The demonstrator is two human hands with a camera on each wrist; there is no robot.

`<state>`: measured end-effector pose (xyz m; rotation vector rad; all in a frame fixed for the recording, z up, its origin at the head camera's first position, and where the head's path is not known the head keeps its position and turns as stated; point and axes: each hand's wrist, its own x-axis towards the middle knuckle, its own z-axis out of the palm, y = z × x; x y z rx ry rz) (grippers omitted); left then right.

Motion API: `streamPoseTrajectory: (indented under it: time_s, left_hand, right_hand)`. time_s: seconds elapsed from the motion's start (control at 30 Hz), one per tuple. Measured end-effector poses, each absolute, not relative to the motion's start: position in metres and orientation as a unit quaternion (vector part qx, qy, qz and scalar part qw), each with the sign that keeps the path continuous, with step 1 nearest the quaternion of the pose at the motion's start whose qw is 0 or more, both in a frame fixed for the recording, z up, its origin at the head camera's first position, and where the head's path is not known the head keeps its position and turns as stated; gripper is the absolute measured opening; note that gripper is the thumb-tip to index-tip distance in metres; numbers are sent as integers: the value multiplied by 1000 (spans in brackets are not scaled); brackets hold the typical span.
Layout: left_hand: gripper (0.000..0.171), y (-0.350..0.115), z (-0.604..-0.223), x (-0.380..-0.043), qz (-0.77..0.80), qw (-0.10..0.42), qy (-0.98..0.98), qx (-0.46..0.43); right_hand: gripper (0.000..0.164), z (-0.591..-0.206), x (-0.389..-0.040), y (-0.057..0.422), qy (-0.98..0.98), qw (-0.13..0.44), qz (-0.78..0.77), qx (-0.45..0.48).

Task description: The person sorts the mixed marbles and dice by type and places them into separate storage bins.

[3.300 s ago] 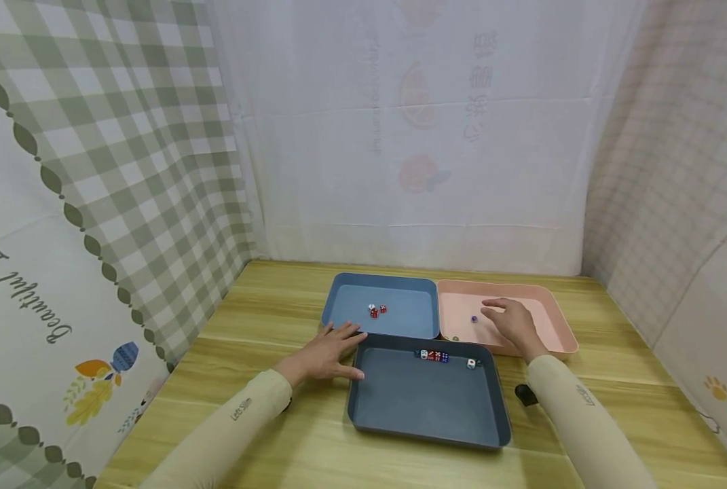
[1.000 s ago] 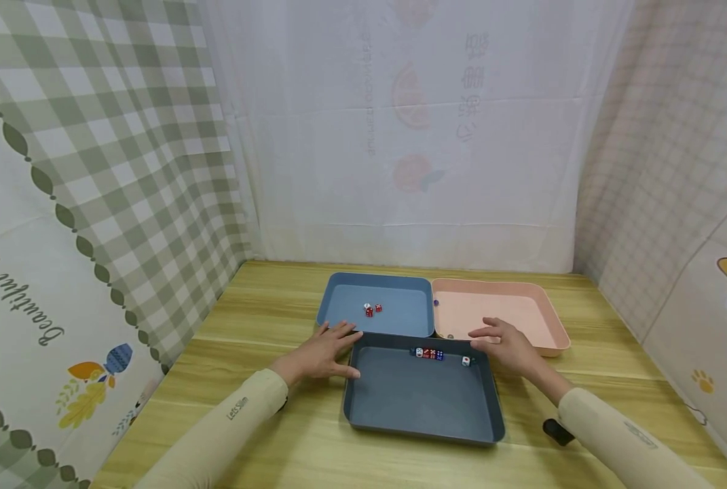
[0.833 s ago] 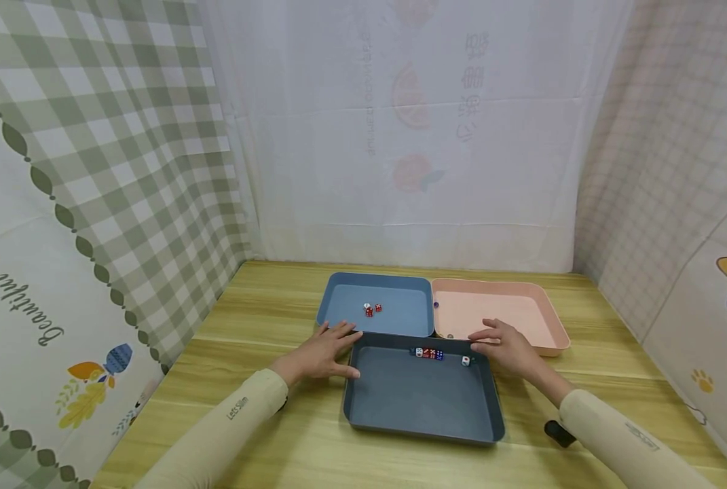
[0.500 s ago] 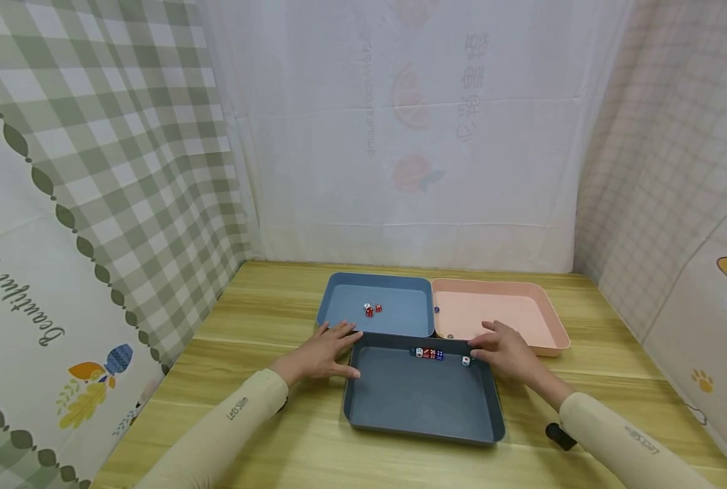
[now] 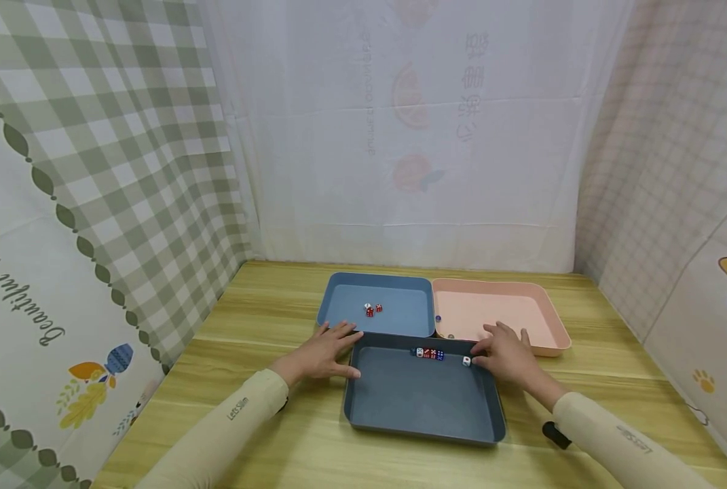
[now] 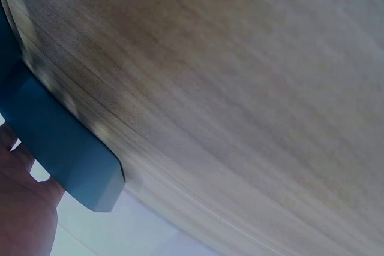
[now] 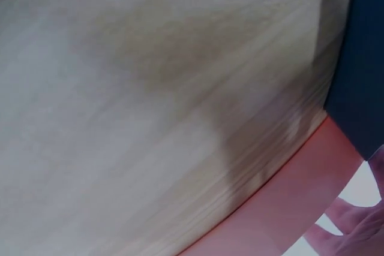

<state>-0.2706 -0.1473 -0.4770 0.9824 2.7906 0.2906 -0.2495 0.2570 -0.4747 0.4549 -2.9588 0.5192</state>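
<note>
My left hand point(image 5: 323, 354) rests with spread fingers on the left rim of the dark grey tray point(image 5: 424, 401). Inside that tray, along its far wall, stands a row of small dice point(image 5: 430, 353) in white, red and blue, with a dark one at its left end. A white die point(image 5: 466, 361) lies farther right. Beside it, my right hand point(image 5: 510, 356) reaches over the tray's far right corner with thumb and index finger bent. Those fingertips cover the spot where a dark die lay, so whether they pinch it is hidden. Both wrist views show only parts of the hands behind tray walls.
Behind the dark tray stand a blue tray point(image 5: 400, 322) holding white and red dice point(image 5: 370, 312), and a pink tray point(image 5: 504, 291). A small blue ball point(image 5: 438, 318) and a tiny brownish piece point(image 5: 451, 337) lie in the pink one. A black object point(image 5: 556, 435) sits by the right sleeve.
My right hand has come from over the pink tray to the dark tray's corner, its fingertips lowering beside the white die. The blue ball rolled left, then toward me. The left hand stays put.
</note>
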Motion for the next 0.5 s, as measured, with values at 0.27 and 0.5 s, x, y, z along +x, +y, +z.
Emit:
streamPoseTrajectory:
  time_s: [0.27,0.5]
  left_hand:
    - [90,-148,-479,-271,99,84,935,329]
    - [90,-148,-480,-271,99,82,935,330]
  right_hand:
    - [9,-474,-246,250,-977,53,141,150]
    - [10,-474,-245,249,-977,60,135,153]
